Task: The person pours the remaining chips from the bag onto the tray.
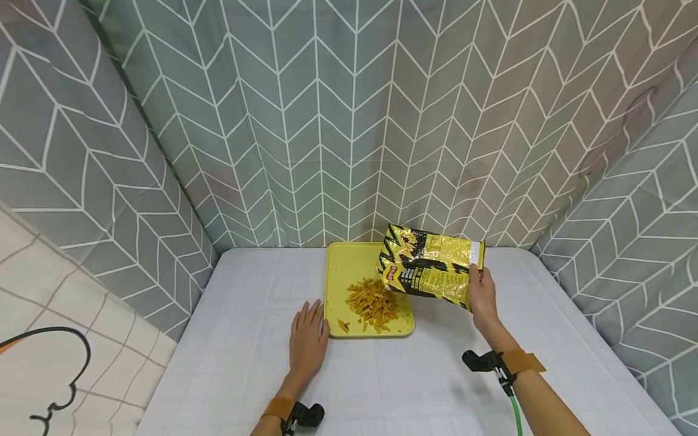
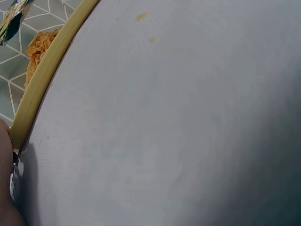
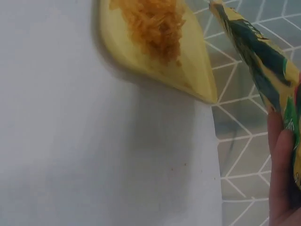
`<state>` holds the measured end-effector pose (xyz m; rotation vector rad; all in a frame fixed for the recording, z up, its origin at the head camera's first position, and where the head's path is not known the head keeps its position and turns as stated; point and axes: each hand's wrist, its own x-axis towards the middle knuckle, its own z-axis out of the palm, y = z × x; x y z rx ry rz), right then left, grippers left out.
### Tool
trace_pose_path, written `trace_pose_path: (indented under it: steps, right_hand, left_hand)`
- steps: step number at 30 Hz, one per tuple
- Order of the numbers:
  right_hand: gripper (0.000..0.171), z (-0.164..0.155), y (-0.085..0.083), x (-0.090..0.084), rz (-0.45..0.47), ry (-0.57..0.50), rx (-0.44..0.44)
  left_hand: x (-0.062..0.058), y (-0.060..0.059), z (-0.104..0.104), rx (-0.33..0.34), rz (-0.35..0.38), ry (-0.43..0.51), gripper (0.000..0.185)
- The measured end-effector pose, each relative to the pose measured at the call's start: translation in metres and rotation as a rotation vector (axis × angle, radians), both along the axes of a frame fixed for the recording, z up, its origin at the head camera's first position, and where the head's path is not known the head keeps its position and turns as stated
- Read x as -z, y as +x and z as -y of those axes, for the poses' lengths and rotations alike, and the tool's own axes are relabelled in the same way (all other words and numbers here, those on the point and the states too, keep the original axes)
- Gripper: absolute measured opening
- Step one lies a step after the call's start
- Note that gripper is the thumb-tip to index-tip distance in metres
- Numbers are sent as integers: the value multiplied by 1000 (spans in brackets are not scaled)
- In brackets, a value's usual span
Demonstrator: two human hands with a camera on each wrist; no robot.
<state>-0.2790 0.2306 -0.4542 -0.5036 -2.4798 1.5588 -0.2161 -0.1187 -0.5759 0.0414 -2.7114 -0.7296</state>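
Observation:
My right hand [image 1: 483, 297] grips the right end of a shiny yellow and black snack bag [image 1: 431, 263], held tilted above the yellow tray [image 1: 338, 260]. The bag's other end hangs over the tray's right side. On the tray lies a loose heap of orange-brown stick-shaped snacks [image 1: 372, 304], with a few pieces apart from it at the lower left. Fingers extended, my left hand [image 1: 309, 339] rests on the table beside the tray and touches its left edge. In the right wrist view the bag [image 3: 263, 52] and the snack heap [image 3: 157, 28] both show.
A white cloth covers the table [image 1: 245, 303]. Small crumbs [image 2: 142, 16] lie on it near the tray in the left wrist view. A grey curtain [image 1: 338, 121] with a white chevron pattern closes off the back and sides. A green cable [image 1: 515, 415] runs from the right wrist camera.

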Motion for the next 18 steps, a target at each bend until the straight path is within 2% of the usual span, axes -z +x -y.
trace_pose_path:
  steps: [5,10,15,18]
  right_hand:
    - [68,2,-1,0,-22,47,-34]
    - [69,3,0,-5,-21,-28,-29]
    - [67,2,0,-4,-29,49,-31]
    - [67,2,0,-3,-18,47,-26]
  left_hand:
    - [-1,0,-1,-1,3,-3,46]
    - [-1,0,-1,3,-2,7,46]
    - [0,0,-1,2,-2,7,45]
    - [1,0,-1,-1,1,3,46]
